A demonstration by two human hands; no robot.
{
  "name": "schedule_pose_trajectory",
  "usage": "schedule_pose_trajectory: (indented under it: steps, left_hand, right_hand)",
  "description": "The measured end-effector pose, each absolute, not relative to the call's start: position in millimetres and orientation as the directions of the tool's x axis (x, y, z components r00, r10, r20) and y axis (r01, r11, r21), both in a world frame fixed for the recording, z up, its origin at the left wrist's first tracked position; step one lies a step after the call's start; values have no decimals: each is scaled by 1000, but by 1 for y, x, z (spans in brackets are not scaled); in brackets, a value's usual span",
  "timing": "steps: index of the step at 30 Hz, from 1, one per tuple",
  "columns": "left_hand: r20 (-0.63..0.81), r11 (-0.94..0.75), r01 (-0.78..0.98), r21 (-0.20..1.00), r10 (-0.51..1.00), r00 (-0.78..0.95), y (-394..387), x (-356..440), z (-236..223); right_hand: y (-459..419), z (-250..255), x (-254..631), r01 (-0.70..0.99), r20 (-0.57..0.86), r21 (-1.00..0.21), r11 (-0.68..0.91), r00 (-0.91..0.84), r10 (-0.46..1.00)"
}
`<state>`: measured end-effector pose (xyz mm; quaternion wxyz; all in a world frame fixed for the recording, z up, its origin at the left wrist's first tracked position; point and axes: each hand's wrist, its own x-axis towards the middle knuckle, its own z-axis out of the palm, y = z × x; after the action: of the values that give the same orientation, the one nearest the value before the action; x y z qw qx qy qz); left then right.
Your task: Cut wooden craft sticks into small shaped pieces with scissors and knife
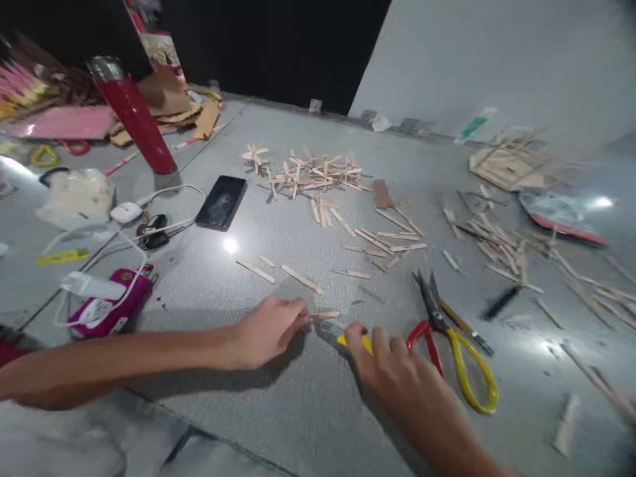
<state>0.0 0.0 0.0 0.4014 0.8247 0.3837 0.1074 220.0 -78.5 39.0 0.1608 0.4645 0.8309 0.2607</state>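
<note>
Between the fingertips of my left hand (271, 332) is one end of a small wooden stick (325, 315), which points to the right just above the floor-like grey surface. My right hand (390, 361) is closed around a yellow utility knife (355, 341). Its blade (330, 328) reaches left, close to the stick; whether it touches the wood I cannot make out. A few loose sticks (302, 279) lie just beyond my hands. Beside my right hand rest scissors (437, 324) with one red and one yellow handle, their blades slightly apart.
A pile of short sticks (318, 173) lies farther back, with more scraps (501, 245) to the right. On the left are a black phone (221, 202), a red bottle (134, 119), white cables and a purple box (116, 301). A brush-like tool (467, 326) lies by the scissors.
</note>
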Motion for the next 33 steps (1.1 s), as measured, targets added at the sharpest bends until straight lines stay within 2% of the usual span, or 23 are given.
schedule_pose_trajectory:
  steps: [4,10,12,17,20,23,26,31,33]
  left_hand:
    - [-119,-430,574,696,720,683,0,3,-4]
    - [-56,-461,514,723,703,709,1,0,-1]
    - [-57,-445,501,742,703,709,2,-1,0]
    - [-125,-385,562,732,735,667,3,0,1]
    - [-118,-391,560,730,735,667,1,1,1]
    - [-99,-421,559,715,730,677,0,2,1]
    - [-93,-436,567,699,730,677,0,1,1]
    - [-67,-388,546,743,768,637,-2,-1,-4]
    - [8,-433,542,720,786,618,-5,-3,-6]
  right_hand:
    - [-100,40,195,717,-2,614,331,-418,908]
    - [-86,55,202,793,-46,420,440,-466,884]
    - [-76,54,210,797,-65,410,444,-460,886]
    - [-64,37,224,755,0,503,421,-487,874]
    - [-72,27,222,700,24,591,400,-511,859]
    - [-88,26,208,659,19,670,341,-474,880]
    - [-98,33,192,657,-11,688,310,-418,909]
    - [-86,36,196,749,15,582,316,-399,917]
    - [-82,33,207,798,49,497,341,-418,907]
